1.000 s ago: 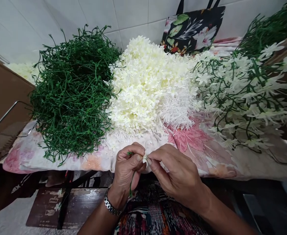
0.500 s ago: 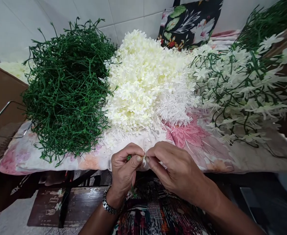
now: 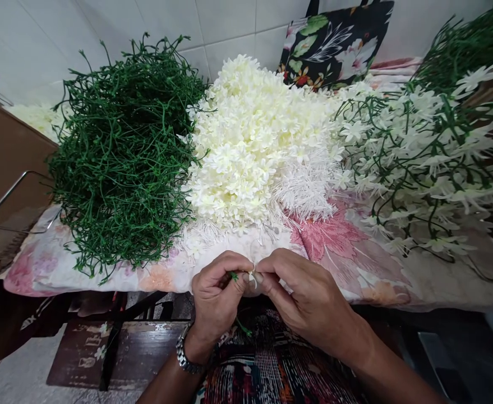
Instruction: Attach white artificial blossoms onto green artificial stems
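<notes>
My left hand (image 3: 216, 297), with a metal watch on its wrist, pinches a thin green plastic stem (image 3: 242, 326) that hangs down below the fingers. My right hand (image 3: 309, 300) pinches a small white flower piece (image 3: 252, 275) against the stem's tip, fingertips of both hands meeting. Both hands are at the near edge of a table covered by a floral cloth (image 3: 334, 235). Just beyond them lies a heap of white artificial flowers (image 3: 254, 146). A pile of bare green stems (image 3: 124, 151) is to the left.
Finished sprays of green stems with white flowers (image 3: 427, 151) lie on the right. A dark floral bag (image 3: 334, 45) leans on the tiled wall behind. A brown box with a metal handle (image 3: 6, 168) stands at the left. A low wooden stool (image 3: 115, 353) is below the table.
The hands stay pinched together at the table's edge with only slight shifts; the hanging stem end has swung a little to the right. The view has wobbled slightly.
</notes>
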Available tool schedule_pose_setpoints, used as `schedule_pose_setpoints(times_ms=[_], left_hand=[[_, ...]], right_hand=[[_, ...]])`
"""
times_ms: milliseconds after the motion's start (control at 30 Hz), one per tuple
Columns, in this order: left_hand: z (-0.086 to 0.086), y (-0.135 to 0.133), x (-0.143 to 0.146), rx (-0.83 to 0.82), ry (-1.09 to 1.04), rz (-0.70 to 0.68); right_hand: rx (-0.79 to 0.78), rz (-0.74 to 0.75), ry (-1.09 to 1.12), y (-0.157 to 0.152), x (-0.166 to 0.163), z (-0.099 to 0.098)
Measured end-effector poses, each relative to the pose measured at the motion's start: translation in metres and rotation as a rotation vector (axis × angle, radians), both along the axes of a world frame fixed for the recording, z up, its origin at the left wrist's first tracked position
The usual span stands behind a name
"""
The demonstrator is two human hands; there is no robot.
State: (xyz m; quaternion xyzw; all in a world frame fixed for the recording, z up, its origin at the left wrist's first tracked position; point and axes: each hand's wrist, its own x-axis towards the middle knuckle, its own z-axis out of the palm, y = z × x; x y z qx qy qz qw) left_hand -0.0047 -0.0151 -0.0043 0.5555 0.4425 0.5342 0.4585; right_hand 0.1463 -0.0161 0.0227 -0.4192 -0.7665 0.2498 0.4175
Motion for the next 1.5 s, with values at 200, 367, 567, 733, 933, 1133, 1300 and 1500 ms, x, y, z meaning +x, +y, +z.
schedule_pose_setpoints(times_ms=[200, 367, 567, 733, 933, 1133, 1300, 1500], left_hand=[[0.008, 0.001, 0.000, -0.053, 0.049, -0.013], [0.011, 0.003, -0.001, -0.009, 0.065, -0.036], [0.015, 0.001, -0.003, 0.150, 0.208, -0.020], [0.016, 0.001, -0.002, 0.128, 0.199, -0.009], [0.007, -0.001, -0.001, -0.057, 0.009, 0.020], [0.010, 0.002, 0.001, -0.403, -0.363, 0.070], [0.010, 0.001, -0.001, -0.428, -0.438, 0.090], [0.003, -0.002, -0.006, -0.312, -0.335, 0.052]], right_hand=[[-0.047, 0.011, 0.068, 0.001, 0.001, -0.003], [0.003, 0.032, 0.007, 0.002, 0.001, -0.001], [0.049, 0.062, -0.064, 0.004, 0.001, 0.001], [0.016, -0.005, 0.017, 0.002, -0.004, -0.005], [0.001, -0.097, 0.095, -0.002, -0.009, -0.011], [-0.005, 0.028, 0.040, 0.001, -0.005, -0.008], [0.029, -0.018, 0.086, 0.002, -0.007, -0.004], [0.075, -0.019, 0.070, 0.002, -0.011, -0.004]])
